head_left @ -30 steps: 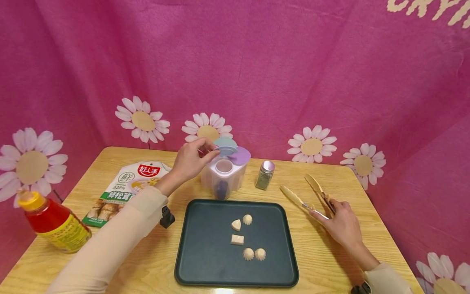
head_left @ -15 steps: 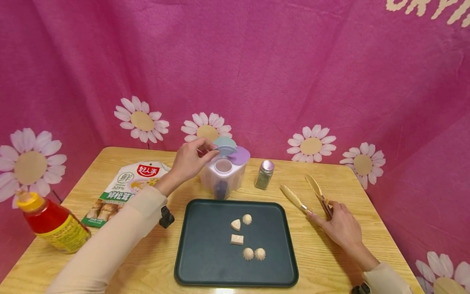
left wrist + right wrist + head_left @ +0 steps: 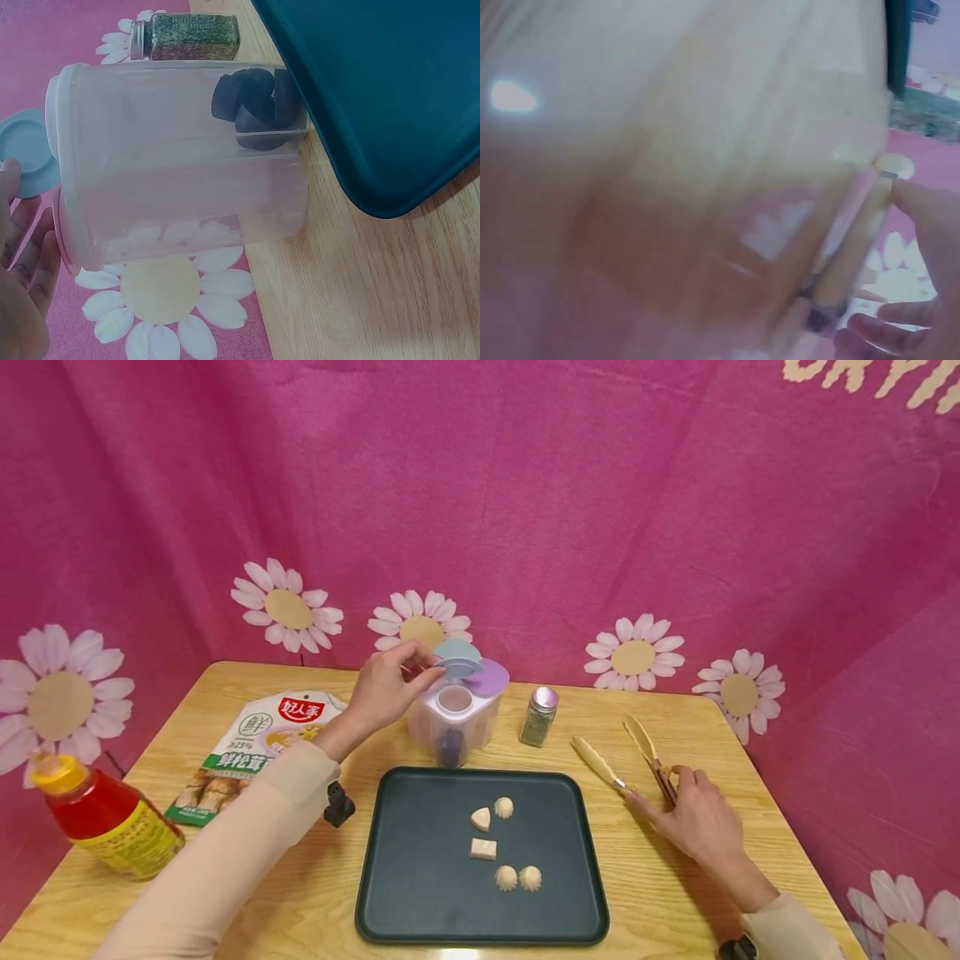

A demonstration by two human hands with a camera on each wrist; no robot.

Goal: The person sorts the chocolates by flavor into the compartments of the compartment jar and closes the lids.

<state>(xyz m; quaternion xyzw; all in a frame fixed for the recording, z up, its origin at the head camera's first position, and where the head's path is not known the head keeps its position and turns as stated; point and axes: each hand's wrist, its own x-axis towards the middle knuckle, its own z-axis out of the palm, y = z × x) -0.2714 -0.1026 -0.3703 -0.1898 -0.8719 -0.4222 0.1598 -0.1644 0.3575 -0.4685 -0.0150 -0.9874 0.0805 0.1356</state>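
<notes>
My left hand pinches the raised pale-blue flap lid of a translucent container. One round mouth stands uncovered beneath it; a purple lid covers the neighbouring part. Through the wall, dark pieces show at the bottom. On the right of the table, my right hand holds a pair of tongs, whose arms are spread and point away, holding nothing. A dark tray between the hands bears several small cream-coloured pieces, some fluted, one rectangular.
A glass jar of green herbs stands right of the container. At left are a seasoning packet lying flat and a red squeeze bottle with a yellow cap. A pink floral cloth hangs behind the table.
The right thumb has shifted slightly along the tongs, covering the silver stretch seen a second ago. My left hand and the lid keep their position.
</notes>
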